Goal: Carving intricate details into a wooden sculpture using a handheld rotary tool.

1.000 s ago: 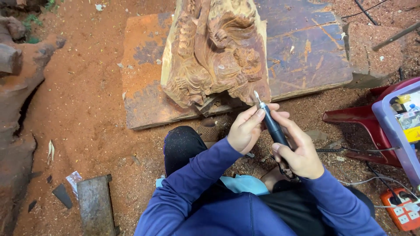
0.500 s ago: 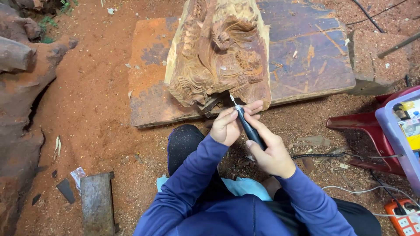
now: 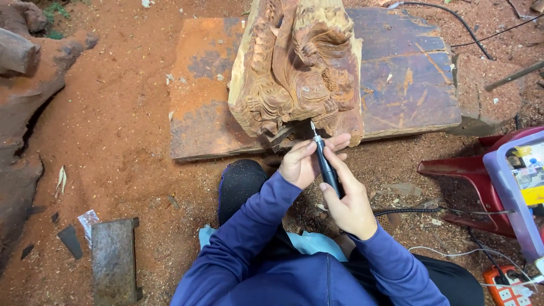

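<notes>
A single camera sat on the person's head and looked steeply down and forward over their own blue sleeves. It was close: the left hand [image 3: 303,164] and right hand [image 3: 348,204] filled the lower middle of the frame, with the wooden carving [image 3: 297,68] just beyond them toward the top. The view took in the red dirt floor [image 3: 124,130] on the person's left and a plastic crate [image 3: 515,192] at the right edge. There was no second view to share any part of the scene.
</notes>
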